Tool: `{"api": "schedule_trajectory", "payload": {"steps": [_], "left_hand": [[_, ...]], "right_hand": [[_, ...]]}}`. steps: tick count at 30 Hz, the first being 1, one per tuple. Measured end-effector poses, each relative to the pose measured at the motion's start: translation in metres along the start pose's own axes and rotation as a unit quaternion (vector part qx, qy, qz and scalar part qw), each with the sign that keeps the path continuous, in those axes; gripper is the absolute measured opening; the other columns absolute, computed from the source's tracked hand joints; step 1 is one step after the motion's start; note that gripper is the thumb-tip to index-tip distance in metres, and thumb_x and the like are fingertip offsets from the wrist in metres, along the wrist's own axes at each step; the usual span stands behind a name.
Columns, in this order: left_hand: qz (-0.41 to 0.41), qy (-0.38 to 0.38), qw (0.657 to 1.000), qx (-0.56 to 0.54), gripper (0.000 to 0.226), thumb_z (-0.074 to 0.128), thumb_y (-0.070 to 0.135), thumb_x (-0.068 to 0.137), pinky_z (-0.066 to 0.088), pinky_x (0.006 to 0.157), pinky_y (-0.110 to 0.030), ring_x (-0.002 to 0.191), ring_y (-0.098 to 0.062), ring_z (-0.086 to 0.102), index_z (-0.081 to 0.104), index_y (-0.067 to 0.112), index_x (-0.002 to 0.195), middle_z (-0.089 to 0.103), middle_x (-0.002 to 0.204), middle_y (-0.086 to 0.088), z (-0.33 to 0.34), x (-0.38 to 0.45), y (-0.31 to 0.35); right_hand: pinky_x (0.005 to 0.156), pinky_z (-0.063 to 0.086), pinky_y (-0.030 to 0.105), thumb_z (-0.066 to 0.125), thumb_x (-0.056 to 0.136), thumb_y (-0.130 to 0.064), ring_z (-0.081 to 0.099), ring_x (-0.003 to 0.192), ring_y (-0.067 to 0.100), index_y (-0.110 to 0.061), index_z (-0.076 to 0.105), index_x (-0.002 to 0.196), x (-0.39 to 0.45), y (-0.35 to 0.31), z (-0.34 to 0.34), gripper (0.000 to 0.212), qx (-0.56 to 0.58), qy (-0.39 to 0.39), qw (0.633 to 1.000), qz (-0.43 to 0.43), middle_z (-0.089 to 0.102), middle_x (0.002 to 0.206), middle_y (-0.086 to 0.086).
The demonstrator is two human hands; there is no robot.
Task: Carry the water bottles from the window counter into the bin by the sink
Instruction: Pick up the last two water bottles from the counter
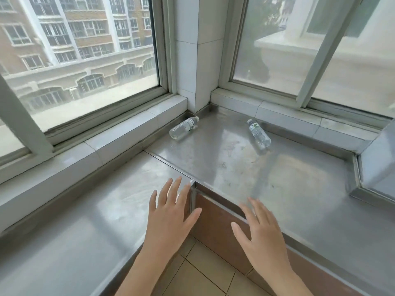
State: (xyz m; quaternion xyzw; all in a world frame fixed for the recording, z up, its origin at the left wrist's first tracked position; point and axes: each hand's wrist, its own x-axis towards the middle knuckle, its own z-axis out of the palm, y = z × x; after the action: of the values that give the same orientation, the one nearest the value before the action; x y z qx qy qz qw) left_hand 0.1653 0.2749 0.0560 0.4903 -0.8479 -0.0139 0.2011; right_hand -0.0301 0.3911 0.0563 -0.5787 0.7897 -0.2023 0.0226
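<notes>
Two clear plastic water bottles lie on their sides on the steel window counter (224,154). The left bottle (184,127) rests near the tiled corner pillar, its white cap pointing up and right. The right bottle (258,133) lies below the right window, dark cap toward the sill. My left hand (171,216) hovers over the counter's inner corner, fingers spread, holding nothing. My right hand (260,233) is raised beside it, also spread and holding nothing. Both hands are well short of the bottles. No bin or sink is in view.
The L-shaped counter wraps a corner under two large windows with raised tiled sills (119,133). A white tiled pillar (195,60) stands in the corner. Brown cabinet fronts (215,223) and a beige tiled floor (198,274) lie below my hands.
</notes>
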Motion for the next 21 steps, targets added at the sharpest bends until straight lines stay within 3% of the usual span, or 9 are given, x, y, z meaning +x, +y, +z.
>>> {"api": "schedule_trajectory", "payload": {"steps": [2, 5, 9, 14, 18, 21], "left_hand": [[0.019, 0.003, 1.0, -0.004, 0.064, 0.03, 0.063, 0.091, 0.025, 0.115, -0.049, 0.143, -0.024, 0.035, 0.049, 0.028, 0.14, 0.044, 0.153, 0.0, 0.011, 0.04, -0.008], [0.045, 0.006, 0.999, 0.01, 0.063, 0.035, 0.062, 0.09, 0.033, 0.111, -0.05, 0.139, -0.025, 0.041, 0.054, 0.025, 0.137, 0.05, 0.148, -0.001, 0.028, 0.094, -0.017], [0.05, -0.004, 0.999, 0.002, 0.064, 0.04, 0.061, 0.089, 0.026, 0.115, -0.044, 0.141, -0.022, 0.038, 0.052, 0.024, 0.14, 0.048, 0.15, -0.001, 0.059, 0.157, -0.028], [0.026, -0.038, 0.999, 0.002, 0.069, 0.036, 0.062, 0.09, 0.037, 0.11, -0.046, 0.137, -0.026, 0.046, 0.047, 0.021, 0.145, 0.048, 0.15, -0.003, 0.11, 0.241, -0.039], [0.006, -0.052, 0.999, 0.005, 0.069, 0.048, 0.056, 0.091, 0.034, 0.112, -0.043, 0.141, -0.027, 0.041, 0.041, 0.018, 0.148, 0.043, 0.154, -0.005, 0.146, 0.313, -0.039], [0.0, -0.054, 0.998, 0.025, 0.069, 0.057, 0.052, 0.091, 0.036, 0.111, -0.044, 0.141, -0.028, 0.042, 0.042, 0.015, 0.147, 0.044, 0.153, -0.006, 0.178, 0.365, -0.045]], "right_hand": [[0.114, 0.015, 0.035, 0.026, 0.088, -0.058, 0.02, 0.141, 0.016, -0.027, 0.045, 0.139, 0.036, 0.003, 0.005, 0.063, -0.01, 0.006, 1.0, 0.011, 0.031, 0.154, -0.002], [0.111, 0.027, 0.041, 0.032, 0.087, -0.054, 0.034, 0.137, 0.024, -0.022, 0.052, 0.133, 0.085, 0.013, 0.013, 0.059, -0.015, 0.022, 0.999, 0.027, 0.042, 0.148, 0.004], [0.11, 0.033, 0.047, 0.032, 0.086, -0.054, 0.038, 0.135, 0.028, -0.02, 0.054, 0.131, 0.151, 0.039, 0.022, 0.061, -0.021, 0.017, 0.998, 0.058, 0.042, 0.148, 0.005], [0.107, 0.036, 0.049, 0.036, 0.084, -0.052, 0.042, 0.131, 0.033, -0.014, 0.056, 0.129, 0.246, 0.077, 0.046, 0.062, -0.026, 0.012, 0.998, 0.056, 0.046, 0.145, 0.01], [0.105, 0.037, 0.048, 0.063, 0.086, -0.035, 0.042, 0.13, 0.034, -0.013, 0.057, 0.128, 0.316, 0.101, 0.068, 0.048, -0.004, 0.002, 0.999, 0.045, 0.046, 0.144, 0.012], [0.105, 0.038, 0.052, 0.071, 0.082, -0.029, 0.042, 0.131, 0.034, -0.013, 0.058, 0.128, 0.36, 0.115, 0.087, 0.05, 0.014, -0.025, 0.998, 0.052, 0.046, 0.144, 0.012]]}}
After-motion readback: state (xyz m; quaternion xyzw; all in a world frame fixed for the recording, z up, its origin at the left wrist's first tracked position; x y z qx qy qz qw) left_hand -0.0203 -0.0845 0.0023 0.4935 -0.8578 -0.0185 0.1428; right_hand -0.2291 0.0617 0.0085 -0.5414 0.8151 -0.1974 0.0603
